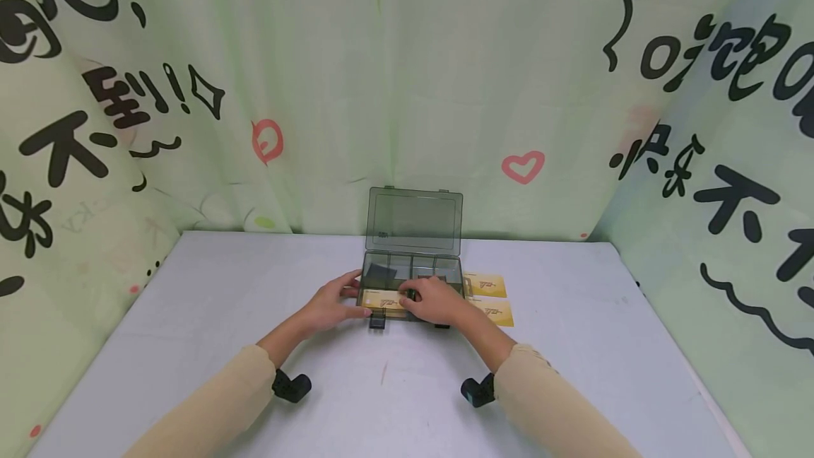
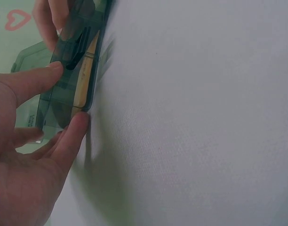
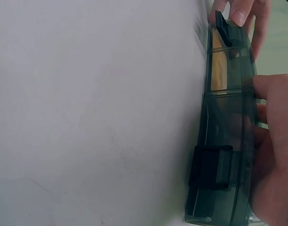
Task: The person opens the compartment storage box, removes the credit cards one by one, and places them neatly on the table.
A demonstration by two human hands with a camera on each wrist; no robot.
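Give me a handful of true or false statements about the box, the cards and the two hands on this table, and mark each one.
1. The lid of the plastic box stands open. True.
2. Both yellow cards beside the box lie to its left. False: the two yellow cards lie on the table to its right.
3. The left hand touches the box's left end. True.
4. The right hand rests flat on the table, away from the box. False: it reaches into the box's front part.
5. The box holds a yellow card in its front row. True.
6. The box is bright red. False: it is see-through dark grey.
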